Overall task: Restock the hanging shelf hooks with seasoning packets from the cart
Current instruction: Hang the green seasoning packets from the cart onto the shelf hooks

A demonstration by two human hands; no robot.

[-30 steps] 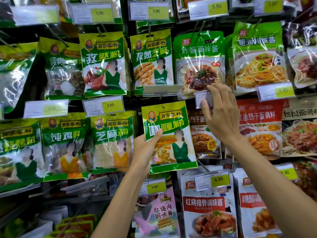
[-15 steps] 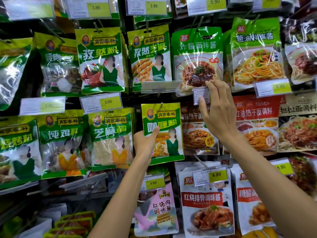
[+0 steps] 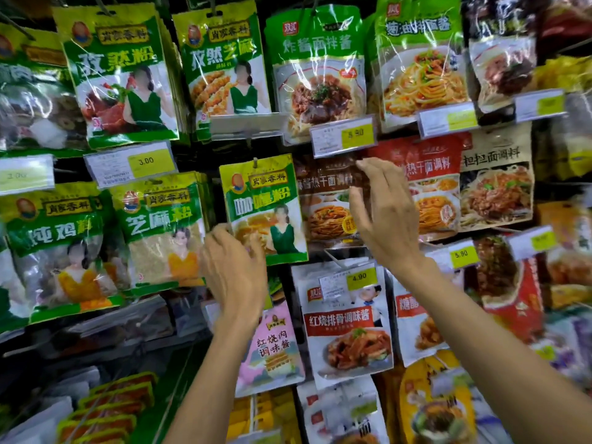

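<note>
Seasoning packet (image 3: 262, 206), flat glossy plastic in green and yellow, printed with a figure in a green dress. It hangs down and to the left of the white-and-yellow 5.90 price tag (image 3: 344, 136), top hole threaded on a thin metal hook (image 3: 255, 161). It sits slightly askew, left top corner lower than the right, so probably not yet settled. The film catches glare. Whether more packets hang behind it cannot be told.

Left hand (image 3: 234, 267), further down-left of the tag, covers the packet's lower left corner. Fingers loosely curled, nothing visibly pinched; contact with the film cannot be told. The position reads as steadying the packet so it falls straight.

Right hand (image 3: 384, 216), directly below the tag, fingers bent forward, thumb apart, holding nothing. It hovers before a brown noodle-sauce pouch (image 3: 326, 200), probably to keep the tag and neighbouring stock clear of the hook.

Judgement: this packet looks placed. The cart is not in view.
</note>
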